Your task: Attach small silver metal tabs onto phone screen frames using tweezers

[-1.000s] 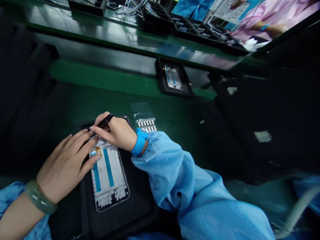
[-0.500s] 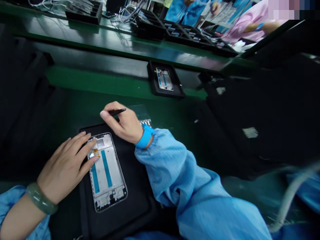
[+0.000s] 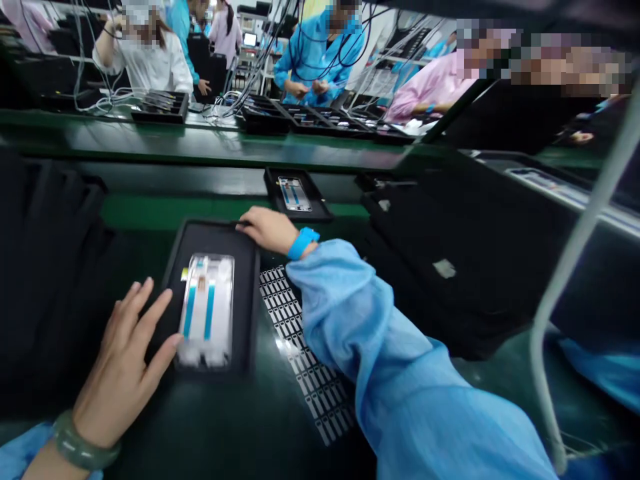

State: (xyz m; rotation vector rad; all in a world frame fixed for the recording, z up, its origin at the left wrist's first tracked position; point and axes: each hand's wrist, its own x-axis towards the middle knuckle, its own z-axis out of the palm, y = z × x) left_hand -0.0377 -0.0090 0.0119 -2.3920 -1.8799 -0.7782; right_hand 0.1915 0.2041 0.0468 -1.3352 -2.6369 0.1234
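Observation:
A black shallow tray (image 3: 244, 293) lies on the green bench, holding a silver phone frame (image 3: 223, 313) with two blue strips and a small yellow tab at its left edge. My right hand (image 3: 273, 230) has its fingers closed on the tray's far right corner; whether a tool is also inside it is hidden. To the left, my left hand (image 3: 125, 360) is open, fingers spread, its thumb close to the frame's lower left side. Beneath my right forearm lies a sheet of small black-and-white stickers (image 3: 295, 340), partly covered by the sleeve.
Another black tray (image 3: 320, 212) with a phone frame stands farther back. Dark stacked trays (image 3: 50, 280) rise on the left, and a black stack (image 3: 465, 260) on the right. A pale hose (image 3: 545, 320) curves down at right. Several people work beyond the raised shelf (image 3: 210, 150).
The view has tilted up. The tray has shifted forward, uncovering the sticker sheet. My left hand has left the phone frame; my right hand, earlier holding a black pointed tool, now grips the tray.

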